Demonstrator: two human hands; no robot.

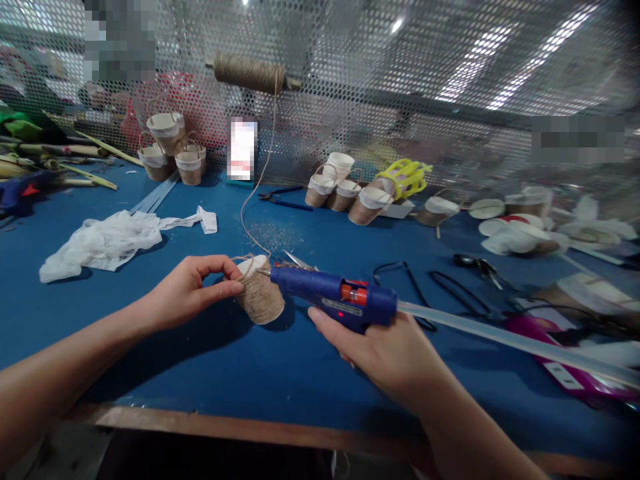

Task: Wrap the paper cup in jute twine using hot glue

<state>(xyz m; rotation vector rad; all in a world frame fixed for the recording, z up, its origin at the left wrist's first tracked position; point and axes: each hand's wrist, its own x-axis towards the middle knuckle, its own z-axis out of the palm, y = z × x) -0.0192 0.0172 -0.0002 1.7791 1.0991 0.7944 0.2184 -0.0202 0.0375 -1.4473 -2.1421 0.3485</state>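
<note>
My left hand (193, 290) pinches a small paper cup (260, 293) partly wrapped in jute twine, held tilted just above the blue table (165, 360). My right hand (385, 350) grips a blue hot glue gun (333, 297) with a clear glue stick (500, 337) sticking out behind. The gun's nozzle touches the cup near its white rim. A strand of twine (263, 180) runs from the cup up to a spool (250, 72) mounted on the perforated metal screen.
Finished twine-wrapped cups (343, 187) and small baskets (173, 150) stand along the screen. A white plastic bag (107, 243) lies at left, pliers (283, 197) behind the cup, scissors (480, 267) and cables at right. A person sits beyond the screen at far left.
</note>
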